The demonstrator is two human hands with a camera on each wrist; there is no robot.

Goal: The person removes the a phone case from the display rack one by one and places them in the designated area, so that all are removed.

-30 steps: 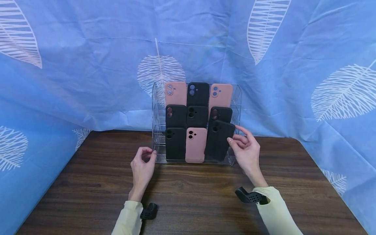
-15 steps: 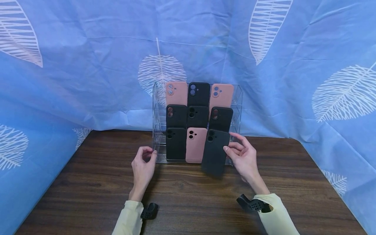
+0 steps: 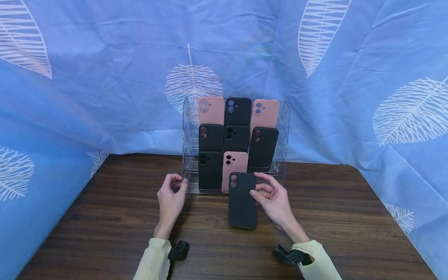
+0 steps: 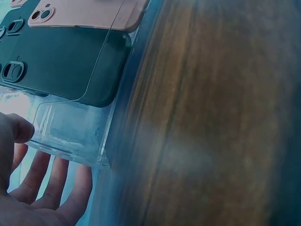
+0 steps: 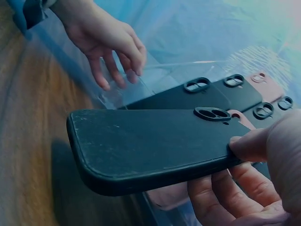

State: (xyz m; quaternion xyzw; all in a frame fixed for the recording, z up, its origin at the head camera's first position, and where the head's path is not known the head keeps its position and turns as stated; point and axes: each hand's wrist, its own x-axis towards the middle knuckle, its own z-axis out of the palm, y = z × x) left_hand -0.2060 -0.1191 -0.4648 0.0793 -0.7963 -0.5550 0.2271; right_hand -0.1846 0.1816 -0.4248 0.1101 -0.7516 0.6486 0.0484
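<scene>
Several black and pink phone cases stand in rows in a clear acrylic display rack [image 3: 191, 188]. My right hand [image 3: 274, 203] pinches a black phone case [image 3: 242, 206] by its right edge, thumb on the back and fingers beneath. This case is in front of the rack and covers part of the pink phone case [image 3: 235, 162] in the bottom row. My left hand [image 3: 170, 200] grips the rack's left side near the front corner; in the left wrist view its thumb lies on one face of the clear wall [image 4: 70, 125], fingers behind.
Left in the bottom row stands a black phone case [image 3: 210, 171]. Another black case [image 3: 264, 149] leans at the right of the middle row. The rack rests on a dark wooden table [image 3: 210, 249], with a blue leaf-patterned cloth [image 3: 122, 77] hanging behind.
My right hand has drawn the black case out of the rack's bottom right place, forward and left, over the table in front. My left hand has stayed on the rack.
</scene>
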